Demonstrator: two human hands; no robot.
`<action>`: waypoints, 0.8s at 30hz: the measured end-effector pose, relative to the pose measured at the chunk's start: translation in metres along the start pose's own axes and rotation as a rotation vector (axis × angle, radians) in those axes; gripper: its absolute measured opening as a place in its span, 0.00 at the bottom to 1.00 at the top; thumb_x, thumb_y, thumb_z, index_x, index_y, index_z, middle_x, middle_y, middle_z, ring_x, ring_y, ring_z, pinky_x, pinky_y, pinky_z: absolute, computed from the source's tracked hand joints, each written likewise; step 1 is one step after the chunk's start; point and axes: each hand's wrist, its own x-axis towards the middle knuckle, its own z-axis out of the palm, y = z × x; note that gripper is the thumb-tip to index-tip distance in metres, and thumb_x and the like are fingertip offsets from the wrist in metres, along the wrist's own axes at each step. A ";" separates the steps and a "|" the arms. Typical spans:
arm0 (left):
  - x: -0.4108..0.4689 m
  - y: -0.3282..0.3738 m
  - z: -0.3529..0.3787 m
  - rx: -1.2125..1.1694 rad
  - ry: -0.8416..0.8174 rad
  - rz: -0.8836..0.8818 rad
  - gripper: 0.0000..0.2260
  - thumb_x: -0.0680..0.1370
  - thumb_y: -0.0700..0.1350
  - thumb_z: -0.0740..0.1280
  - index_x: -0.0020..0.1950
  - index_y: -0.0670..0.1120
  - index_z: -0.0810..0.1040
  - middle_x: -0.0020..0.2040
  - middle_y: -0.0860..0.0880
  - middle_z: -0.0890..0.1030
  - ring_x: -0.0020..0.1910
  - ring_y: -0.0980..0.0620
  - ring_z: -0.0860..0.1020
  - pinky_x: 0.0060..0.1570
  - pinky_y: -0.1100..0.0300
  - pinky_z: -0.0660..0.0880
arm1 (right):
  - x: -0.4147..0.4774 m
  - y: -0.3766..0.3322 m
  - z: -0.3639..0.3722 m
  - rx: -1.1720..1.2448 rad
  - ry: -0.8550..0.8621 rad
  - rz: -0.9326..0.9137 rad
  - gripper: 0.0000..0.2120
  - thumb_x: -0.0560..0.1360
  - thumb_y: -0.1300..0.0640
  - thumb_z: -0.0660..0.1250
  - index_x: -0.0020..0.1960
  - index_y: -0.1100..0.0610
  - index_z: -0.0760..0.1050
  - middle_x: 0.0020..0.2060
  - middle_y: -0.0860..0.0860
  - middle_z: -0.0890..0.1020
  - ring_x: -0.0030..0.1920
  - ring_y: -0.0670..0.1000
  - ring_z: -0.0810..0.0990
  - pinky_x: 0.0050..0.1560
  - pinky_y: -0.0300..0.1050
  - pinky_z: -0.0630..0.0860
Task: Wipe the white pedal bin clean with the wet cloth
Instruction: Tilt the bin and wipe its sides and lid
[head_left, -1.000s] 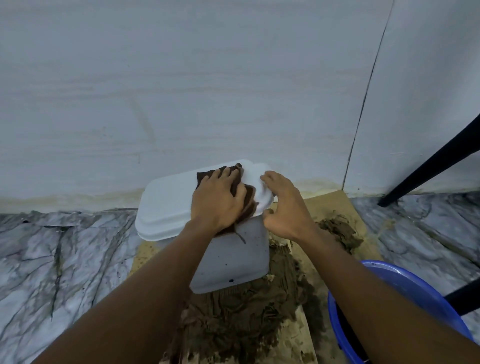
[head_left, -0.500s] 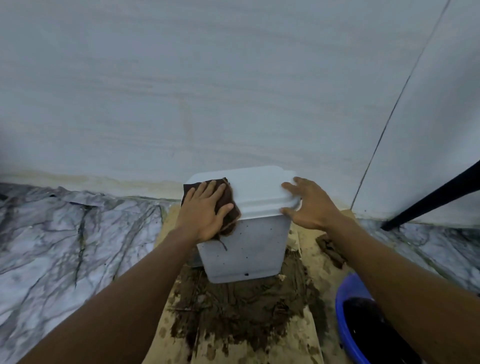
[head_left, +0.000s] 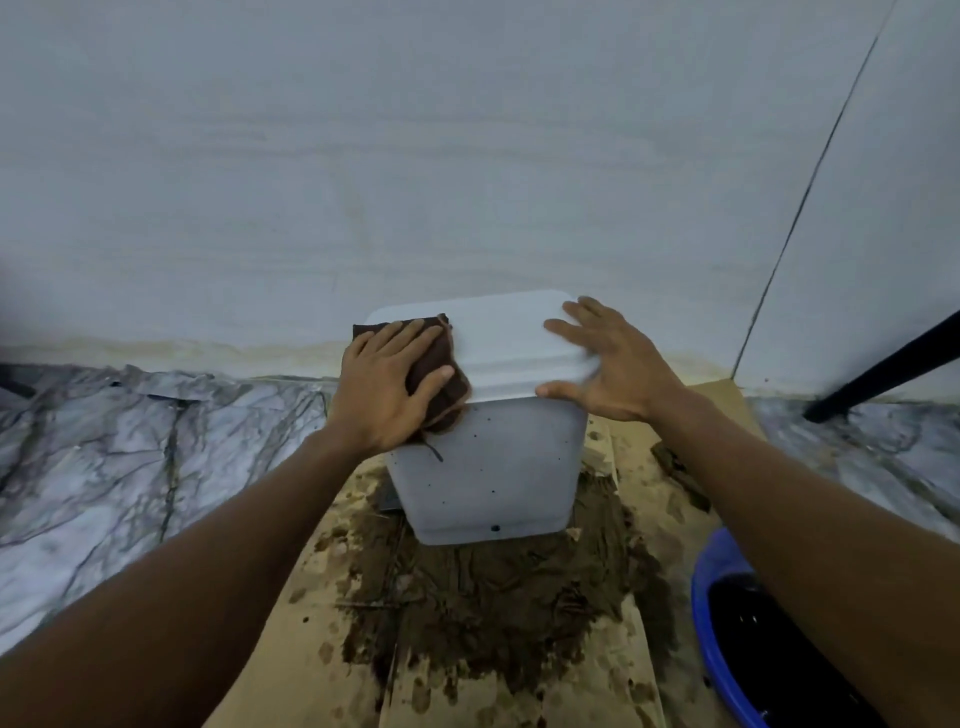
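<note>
The white pedal bin (head_left: 488, 467) stands upright on cardboard near the wall, its lid closed and its front wall dotted with small dark specks. My left hand (head_left: 382, 387) lies flat on a dark brown wet cloth (head_left: 434, 364), pressing it onto the left end of the lid and over the lid's edge. My right hand (head_left: 608, 364) rests with spread, straight fingers on the right end of the lid, thumb along the lid's front rim. Most of the cloth is hidden under my left hand.
A cardboard sheet (head_left: 644, 675) under the bin is smeared with wet brown mud (head_left: 493, 608). A blue basin (head_left: 727, 649) of dark water sits at the lower right. Marble-patterned floor (head_left: 130, 467) spreads left; a black leg (head_left: 883, 364) slants at right. The wall is close behind.
The bin has turned so a narrower side faces me. My left hand and the cloth slid from the lid's right part to its left end. My right hand opened flat on the right end.
</note>
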 end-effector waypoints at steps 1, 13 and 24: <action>0.006 -0.004 0.002 0.002 0.020 0.006 0.27 0.81 0.65 0.54 0.74 0.52 0.72 0.73 0.50 0.73 0.74 0.47 0.68 0.72 0.43 0.62 | 0.005 0.001 0.003 0.029 0.019 -0.001 0.42 0.65 0.25 0.65 0.75 0.41 0.65 0.78 0.45 0.61 0.79 0.47 0.52 0.79 0.52 0.53; 0.033 -0.009 0.063 0.218 0.429 0.060 0.25 0.83 0.54 0.59 0.78 0.44 0.66 0.78 0.41 0.66 0.77 0.41 0.64 0.74 0.38 0.57 | 0.077 0.025 0.012 0.187 0.134 0.021 0.36 0.65 0.30 0.72 0.69 0.42 0.73 0.71 0.45 0.73 0.73 0.49 0.67 0.74 0.54 0.63; 0.025 -0.040 0.148 0.233 0.326 0.097 0.31 0.80 0.58 0.57 0.80 0.44 0.56 0.80 0.38 0.53 0.79 0.36 0.51 0.77 0.40 0.46 | 0.111 0.029 0.022 0.214 0.211 0.087 0.30 0.69 0.34 0.72 0.67 0.46 0.76 0.67 0.45 0.77 0.67 0.49 0.71 0.67 0.49 0.68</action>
